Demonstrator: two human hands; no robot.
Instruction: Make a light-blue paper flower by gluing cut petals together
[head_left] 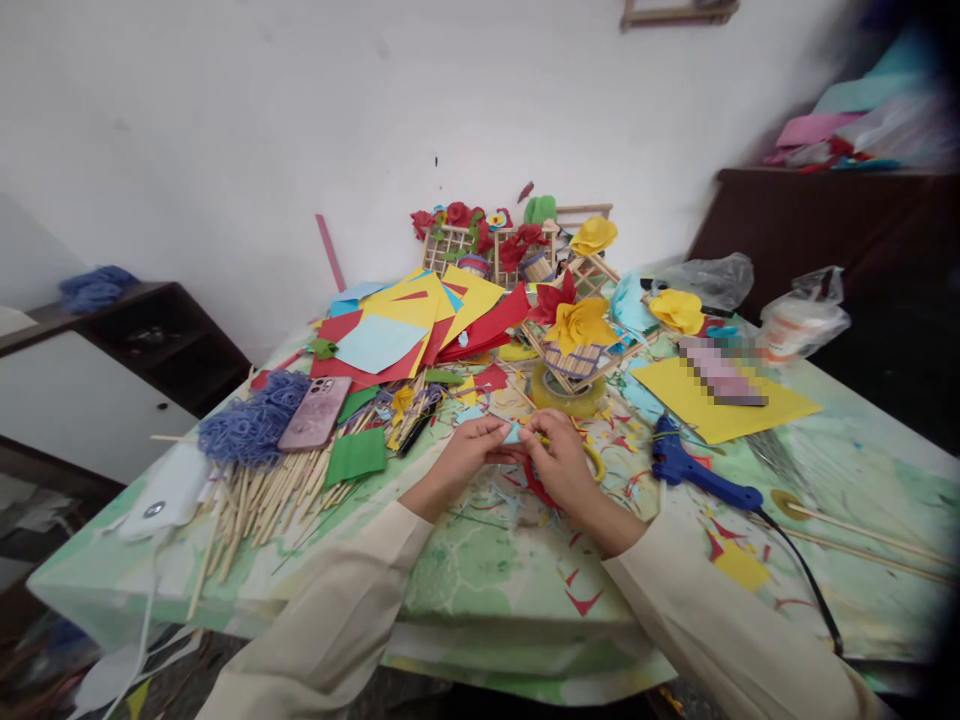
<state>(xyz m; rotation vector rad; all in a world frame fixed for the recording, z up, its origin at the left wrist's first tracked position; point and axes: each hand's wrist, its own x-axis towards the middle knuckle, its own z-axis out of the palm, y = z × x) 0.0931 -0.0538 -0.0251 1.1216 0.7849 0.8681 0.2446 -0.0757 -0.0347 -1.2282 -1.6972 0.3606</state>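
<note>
Between my two hands is a small piece of light blue paper (513,434), pinched at both sides above the table's front half. My left hand (480,445) grips its left edge with thumb and fingers. On the other side my right hand (559,458) pinches the right edge. Partly hidden under my right hand lie scissors with yellow and red handles (598,462). Scraps of red, yellow and blue paper surround both hands on the green patterned tablecloth (487,565). Just beyond stands a roll of clear tape (566,392).
A blue glue gun (705,475) with a black cord lies to the right. On the left are wooden sticks (262,505), blue yarn-like bands (255,415) and a pink phone (315,412). Coloured paper sheets (382,340) and yellow paper flowers (581,325) fill the back.
</note>
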